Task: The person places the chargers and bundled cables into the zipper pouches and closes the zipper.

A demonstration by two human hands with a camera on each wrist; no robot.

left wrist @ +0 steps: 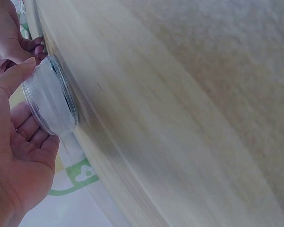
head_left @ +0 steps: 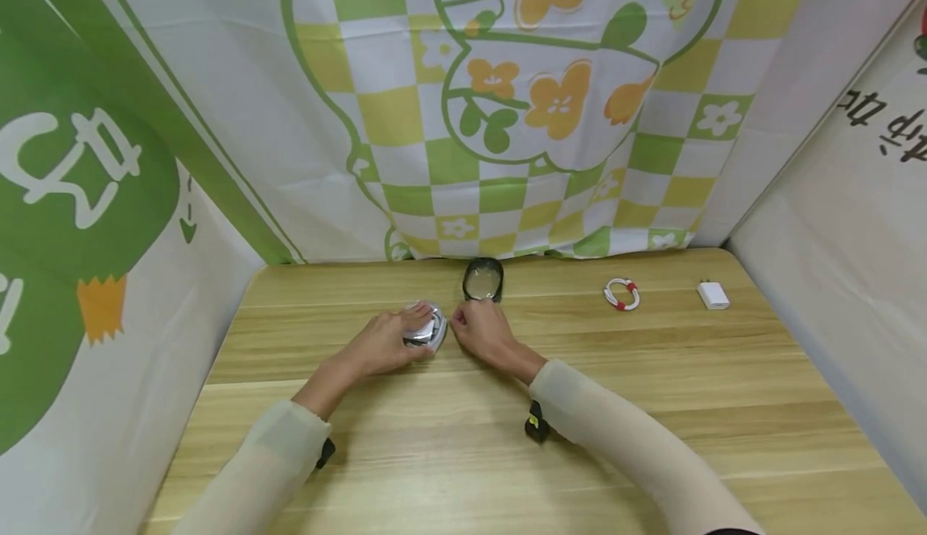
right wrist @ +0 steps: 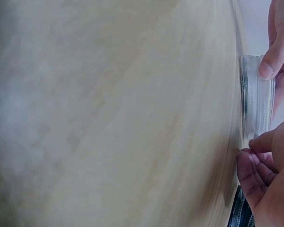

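Note:
A clear round case [head_left: 438, 331] with a pale rim lies on the table, something white and shiny inside it. Along its side runs a zip-like dotted line, seen in the right wrist view. My left hand [head_left: 384, 342] grips the case from the left, thumb on the near side and fingers round the far side. At the right edge of the case, my right hand [head_left: 484, 327] is curled with thumb and forefinger pinched together; what lies between the fingertips is hidden. Just behind the right hand is a round see-through case with a black rim [head_left: 483, 277].
To the right on the wooden table [head_left: 579, 438] lie a coiled white cable [head_left: 621, 294] with red bands and a white charger plug [head_left: 713, 295]. A patterned cloth [head_left: 507, 197] hangs at the table's back edge; printed cloth walls stand on both sides.

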